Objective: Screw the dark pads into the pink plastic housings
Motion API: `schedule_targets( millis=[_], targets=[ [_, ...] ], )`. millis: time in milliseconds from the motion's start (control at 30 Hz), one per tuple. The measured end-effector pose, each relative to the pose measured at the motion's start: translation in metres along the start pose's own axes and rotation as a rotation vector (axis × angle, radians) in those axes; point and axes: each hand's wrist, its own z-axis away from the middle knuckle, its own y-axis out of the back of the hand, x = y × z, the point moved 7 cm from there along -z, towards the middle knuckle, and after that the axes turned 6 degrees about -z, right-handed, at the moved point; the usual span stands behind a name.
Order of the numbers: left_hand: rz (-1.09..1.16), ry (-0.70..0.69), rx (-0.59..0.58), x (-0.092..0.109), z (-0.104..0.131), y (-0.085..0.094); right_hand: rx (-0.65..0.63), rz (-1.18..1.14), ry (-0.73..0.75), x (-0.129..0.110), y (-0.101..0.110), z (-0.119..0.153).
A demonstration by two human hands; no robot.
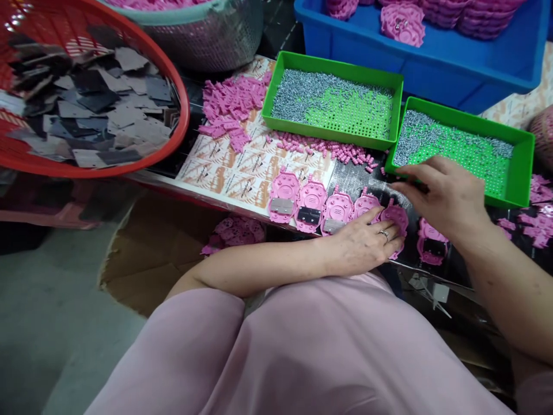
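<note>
My left hand (367, 242) rests with its fingers spread over the right end of a row of pink plastic casings (312, 199), touching two of them. Some casings carry a grey or black plate. Above the row's right end hovers my right hand (444, 196), thumb and index finger near each other at the near left corner of a green tray of screws (510, 173); anything between the fingertips is too small to tell. A separate pink casing with a black plate (432, 248) lies below my right hand.
Another green screw tray (332, 135) stands behind small pink parts (302, 143). An orange-red basket (184, 109) of plates is at left, a pile of pink pieces (235, 98) beside it. A blue bin (423, 72) stands behind the trays. The table's front edge runs near my lap.
</note>
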Motion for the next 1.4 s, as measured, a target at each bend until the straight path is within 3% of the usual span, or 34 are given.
schedule_targets(
  millis=[67, 133, 333, 533, 667, 800, 900, 1000, 1200, 1400],
  targets=[
    [0.009, 0.001, -0.008, 0.0, 0.0, 0.0, -0.003, 0.167, 0.156, -0.018, 0.005, -0.011],
    [0.016, 0.006, -0.019, 0.0, -0.001, 0.0, -0.1, 0.28, 0.263, -0.029, -0.004, -0.021],
    [0.031, 0.013, -0.004, 0.001, -0.001, -0.001, -0.179, 0.405, 0.355, -0.031, -0.026, -0.042],
    [0.035, 0.015, -0.009, 0.0, 0.0, -0.003, -0.194, 0.317, 0.399, -0.03, -0.026, -0.05],
    [0.057, 0.014, -0.044, -0.003, 0.001, -0.002, -0.134, 0.012, 0.219, -0.027, -0.003, -0.039],
    [0.079, 0.012, 0.013, -0.003, -0.004, 0.008, 0.059, -0.447, -0.12, 0.01, 0.026, -0.001],
    [0.088, -0.012, 0.075, 0.006, -0.018, 0.012, 0.114, -0.662, -0.323, 0.046, 0.028, 0.033],
    [0.063, -0.037, 0.052, 0.022, -0.04, 0.001, 0.113, -0.733, -0.455, 0.077, 0.018, 0.059],
    [-0.012, 0.021, -0.054, 0.038, -0.06, -0.026, 0.054, -0.745, -0.494, 0.098, -0.008, 0.071],
    [-0.027, -0.021, 0.02, 0.037, -0.05, -0.02, -0.019, -0.746, -0.445, 0.093, -0.025, 0.061]
  ],
)
